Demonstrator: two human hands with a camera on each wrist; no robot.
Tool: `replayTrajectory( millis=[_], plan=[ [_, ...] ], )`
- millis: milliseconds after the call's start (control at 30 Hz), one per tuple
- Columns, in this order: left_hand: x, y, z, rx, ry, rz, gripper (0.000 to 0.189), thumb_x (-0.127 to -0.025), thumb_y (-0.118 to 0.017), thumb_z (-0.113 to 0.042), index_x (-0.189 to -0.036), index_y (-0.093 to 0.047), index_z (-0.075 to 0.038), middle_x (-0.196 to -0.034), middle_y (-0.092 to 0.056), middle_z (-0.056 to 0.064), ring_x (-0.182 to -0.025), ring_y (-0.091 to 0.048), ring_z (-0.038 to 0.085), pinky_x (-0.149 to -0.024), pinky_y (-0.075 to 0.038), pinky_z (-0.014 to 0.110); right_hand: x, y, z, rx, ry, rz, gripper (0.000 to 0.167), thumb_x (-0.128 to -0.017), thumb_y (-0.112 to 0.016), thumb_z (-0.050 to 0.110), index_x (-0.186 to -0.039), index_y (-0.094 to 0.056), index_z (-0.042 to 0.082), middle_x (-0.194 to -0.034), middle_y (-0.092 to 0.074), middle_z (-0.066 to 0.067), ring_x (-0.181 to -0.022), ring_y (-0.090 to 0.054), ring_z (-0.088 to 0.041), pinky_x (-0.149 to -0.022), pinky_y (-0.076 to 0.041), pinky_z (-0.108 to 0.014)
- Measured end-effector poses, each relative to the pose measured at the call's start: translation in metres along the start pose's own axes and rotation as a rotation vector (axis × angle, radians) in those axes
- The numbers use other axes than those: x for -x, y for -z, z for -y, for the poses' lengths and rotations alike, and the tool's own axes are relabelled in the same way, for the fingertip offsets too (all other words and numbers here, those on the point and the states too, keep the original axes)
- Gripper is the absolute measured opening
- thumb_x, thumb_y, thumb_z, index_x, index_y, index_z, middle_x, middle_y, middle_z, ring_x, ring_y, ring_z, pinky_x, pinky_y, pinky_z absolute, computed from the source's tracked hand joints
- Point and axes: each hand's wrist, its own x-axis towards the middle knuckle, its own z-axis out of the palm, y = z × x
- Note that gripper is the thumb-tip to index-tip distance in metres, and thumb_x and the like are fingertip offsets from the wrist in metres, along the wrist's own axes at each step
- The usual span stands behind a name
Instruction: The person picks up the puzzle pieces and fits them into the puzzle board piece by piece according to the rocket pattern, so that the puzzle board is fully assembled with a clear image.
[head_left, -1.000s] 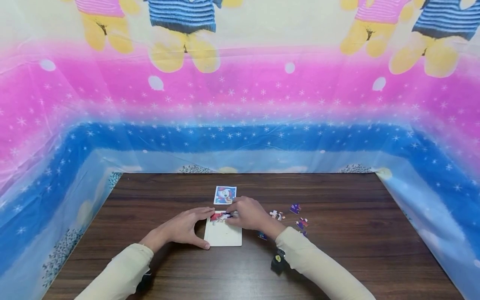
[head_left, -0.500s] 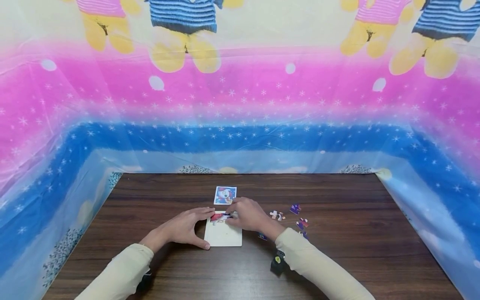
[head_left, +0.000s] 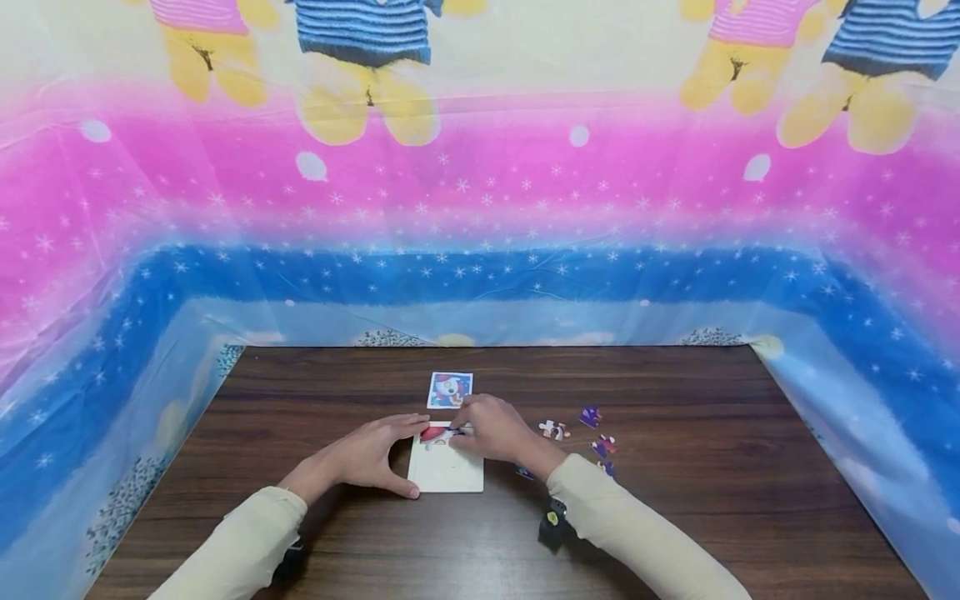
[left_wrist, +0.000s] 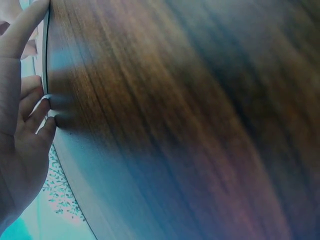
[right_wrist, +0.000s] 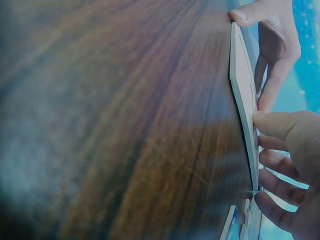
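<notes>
A white puzzle board (head_left: pixel 447 472) lies flat on the table in the head view, with a red-and-white jigsaw piece (head_left: pixel 432 434) in its far left corner. My left hand (head_left: pixel 372 452) steadies the board's left side, the thumb at the near corner and the fingers at the far one. Over the board's far right part, my right hand (head_left: pixel 491 428) bends its fingers down and pinches a small, mostly hidden puzzle piece (head_left: pixel 453 432). From the right wrist, the board (right_wrist: pixel 243 75) shows edge-on, with the right thumb (right_wrist: pixel 275 124) touching its surface.
Just beyond the board lies a square picture card (head_left: pixel 450 390). To the right, several loose pieces are scattered on the brown table (head_left: pixel 315 383), among them a white one (head_left: pixel 553 430) and a purple one (head_left: pixel 591 417). A patterned cloth (head_left: pixel 480 275) encloses the back and sides.
My right fingertips have shifted slightly at the board's far edge, and the piece under them shows less. The left hand and the board have stayed in place.
</notes>
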Motion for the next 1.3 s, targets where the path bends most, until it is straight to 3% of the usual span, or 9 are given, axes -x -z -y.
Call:
replayTrajectory(
  millis=[300,533,800,1300],
  plan=[
    [0.0,-0.002,0.002,-0.004,0.017,0.0,0.104,-0.077,-0.079,-0.067,-0.157,-0.042,-0.012,-0.162,-0.039,0.009,-0.148,-0.037,0.032,-0.115,-0.036,0.058,0.004,0.003,-0.005,-0.03,0.03,0.041,0.03,-0.094,-0.075,0.037,-0.115,-0.08,0.016,-0.111,-0.071,0.001,-0.101,-0.065,-0.014,-0.086,-0.055,-0.03],
    [0.0,-0.001,0.001,-0.001,0.025,0.002,0.104,-0.077,-0.079,-0.067,-0.158,-0.041,-0.012,-0.162,-0.039,0.009,-0.148,-0.037,0.033,-0.115,-0.036,0.059,0.019,0.012,-0.013,-0.092,0.045,-0.048,0.029,-0.097,-0.071,0.033,-0.119,-0.078,0.015,-0.113,-0.072,0.0,-0.103,-0.065,-0.014,-0.09,-0.056,-0.034],
    [0.001,-0.001,0.001,-0.005,0.025,-0.003,0.105,-0.076,-0.08,-0.066,-0.157,-0.042,-0.011,-0.162,-0.039,0.011,-0.148,-0.038,0.034,-0.114,-0.036,0.058,0.045,0.032,-0.025,-0.145,0.008,-0.072,0.031,-0.099,-0.068,0.035,-0.123,-0.076,0.018,-0.119,-0.07,0.002,-0.111,-0.065,-0.014,-0.096,-0.055,-0.036],
    [0.0,-0.001,-0.003,-0.005,0.019,-0.006,0.104,-0.077,-0.082,-0.063,-0.157,-0.043,-0.009,-0.162,-0.039,0.011,-0.148,-0.038,0.035,-0.114,-0.036,0.06,0.103,0.052,-0.093,-0.076,-0.03,-0.238,0.03,-0.097,-0.073,0.029,-0.121,-0.076,0.012,-0.112,-0.072,0.002,-0.1,-0.067,-0.015,-0.085,-0.057,-0.041]
  ],
)
